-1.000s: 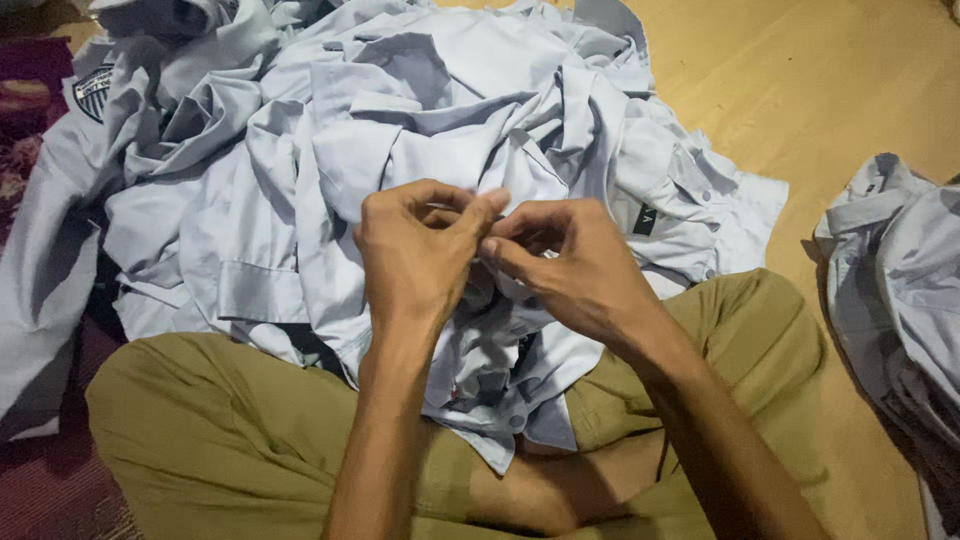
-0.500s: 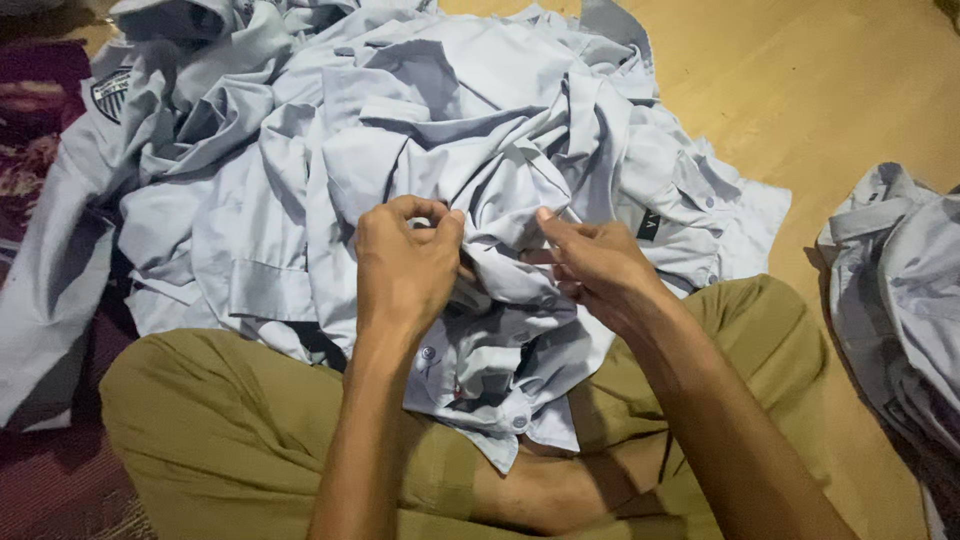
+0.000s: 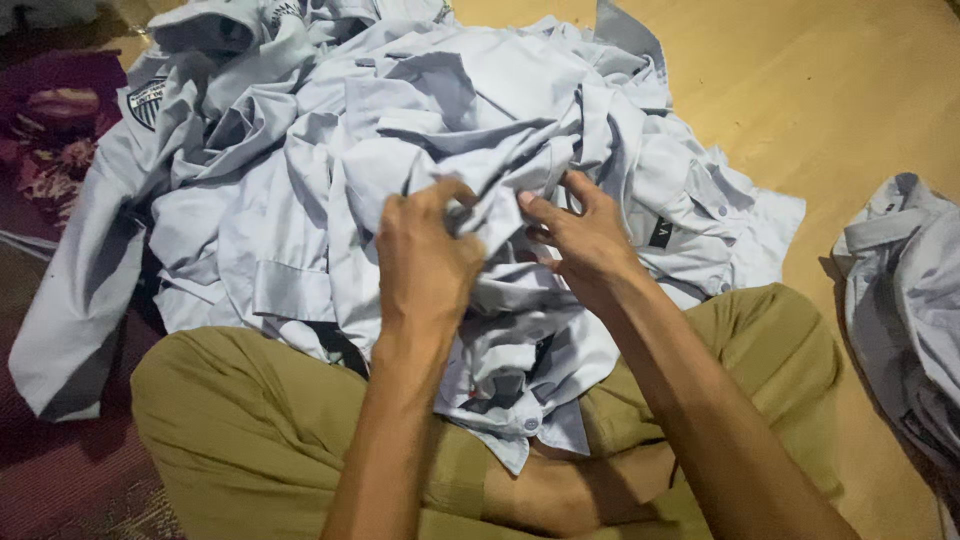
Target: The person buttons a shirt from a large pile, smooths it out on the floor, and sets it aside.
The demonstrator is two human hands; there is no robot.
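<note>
Across your lap and spilling onto the wooden floor (image 3: 850, 110) lies a pile of pale grey shirts (image 3: 300, 190), and the shirt you are handling (image 3: 520, 320) sits on top of it, draped over your crossed legs in olive trousers (image 3: 250, 430). Your left hand (image 3: 425, 260) has its fingers curled tight on a bunched fold of that shirt, lifting the cloth slightly so it stands clear of the layers beneath. Your right hand (image 3: 590, 235) meets it from the other side, fingers together and pressed against the same fold, thumb tucked toward the cloth; whether it truly pinches the fabric or only steadies it, you cannot tell from this angle. Holding both hands so close likely keeps one small patch taut between them. Well apart on your right, a second heap of grey shirts (image 3: 905, 300) rests on the floor, and a dark red patterned mat (image 3: 50, 130) shows at your left.
</note>
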